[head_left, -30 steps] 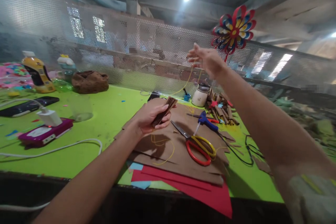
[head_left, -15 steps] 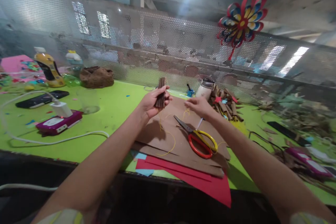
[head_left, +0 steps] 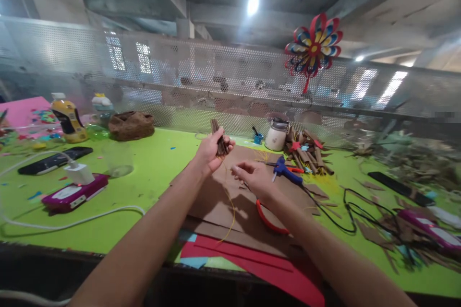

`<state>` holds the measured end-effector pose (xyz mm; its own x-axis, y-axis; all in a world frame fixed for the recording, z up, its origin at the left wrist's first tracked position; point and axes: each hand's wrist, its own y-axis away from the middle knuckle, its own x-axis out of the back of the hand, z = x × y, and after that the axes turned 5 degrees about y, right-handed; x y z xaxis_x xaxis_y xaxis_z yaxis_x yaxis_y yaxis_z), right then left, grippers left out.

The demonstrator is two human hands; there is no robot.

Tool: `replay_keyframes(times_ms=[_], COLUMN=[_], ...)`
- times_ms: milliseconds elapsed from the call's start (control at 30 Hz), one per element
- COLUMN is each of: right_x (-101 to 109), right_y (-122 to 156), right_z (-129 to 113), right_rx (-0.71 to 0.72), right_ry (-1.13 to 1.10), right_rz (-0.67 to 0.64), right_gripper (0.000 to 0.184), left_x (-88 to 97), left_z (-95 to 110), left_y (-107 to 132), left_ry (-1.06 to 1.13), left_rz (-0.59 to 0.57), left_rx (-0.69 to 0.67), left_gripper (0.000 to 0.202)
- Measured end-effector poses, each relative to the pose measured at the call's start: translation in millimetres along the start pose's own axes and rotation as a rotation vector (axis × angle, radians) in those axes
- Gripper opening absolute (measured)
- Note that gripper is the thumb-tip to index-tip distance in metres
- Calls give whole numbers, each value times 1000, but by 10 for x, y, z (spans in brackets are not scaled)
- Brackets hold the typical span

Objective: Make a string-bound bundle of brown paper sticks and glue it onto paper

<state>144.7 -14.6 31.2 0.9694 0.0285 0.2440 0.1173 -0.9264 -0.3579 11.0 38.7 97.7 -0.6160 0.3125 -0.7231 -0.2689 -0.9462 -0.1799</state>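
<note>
My left hand (head_left: 212,151) is closed around a small bundle of brown corrugated cardboard strips (head_left: 216,130), held tilted above the cardboard sheets (head_left: 212,201). Below it hangs a thin yellow string (head_left: 233,208), curving down over the cardboard. Close to the right of the string, my right hand (head_left: 254,177) has its thumb and fingertips together in a pinch; what lies between them is too small to make out. Under my right wrist, the scissors show mainly a red handle (head_left: 268,220). A blue glue gun (head_left: 286,170) lies just beyond that hand.
Cardboard rolls with paper stars (head_left: 309,151) lie behind, beside a white jar (head_left: 276,135). A black cable (head_left: 334,220) runs right among scraps. Red paper (head_left: 248,259) overhangs the front edge. At left are a purple power bank (head_left: 75,194), a clear cup (head_left: 120,160) and a phone (head_left: 54,160).
My right hand has moved left and toward me, close to the string below the bundle. It now covers most of the scissors, and the glue gun has come into sight. The view has tilted up.
</note>
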Motion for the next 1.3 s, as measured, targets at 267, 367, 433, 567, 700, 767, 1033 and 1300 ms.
replay_keyframes(times_ms=[267,367,433,567,700,767,1033,1300], right_x=[-111,-173,-198,-217,-173,-120,122,264], right_y=[57,45,42,35,30,40,91,76], right_z=[-81,-62,-32,20,43,42,22,95], right_rx=[115,68,18,-147,-258,-292,-357,-323], right_ry=[172,241,210,28,-161,-257,-608,-557], right_rz=[77,74,59,-34,-84,-98,-155,-135], right_gripper=[26,22,15,9,15,15,10,9], left_x=[157,177,174,139,120,132,251,409], left_z=[-296,-356,-375,-391,-340,-291,-284,-201], left_y=[-105,-91,-76,-56,-52,-58,-96,-129], left_ry=[-121,-165,-138,-45,-1,22,-26,-86], left_rz=[117,124,112,74,45,28,124,98], left_rx=[-21,39,75,71,117,138,176,13], left_gripper=[26,30,28,23,21,22,11,3])
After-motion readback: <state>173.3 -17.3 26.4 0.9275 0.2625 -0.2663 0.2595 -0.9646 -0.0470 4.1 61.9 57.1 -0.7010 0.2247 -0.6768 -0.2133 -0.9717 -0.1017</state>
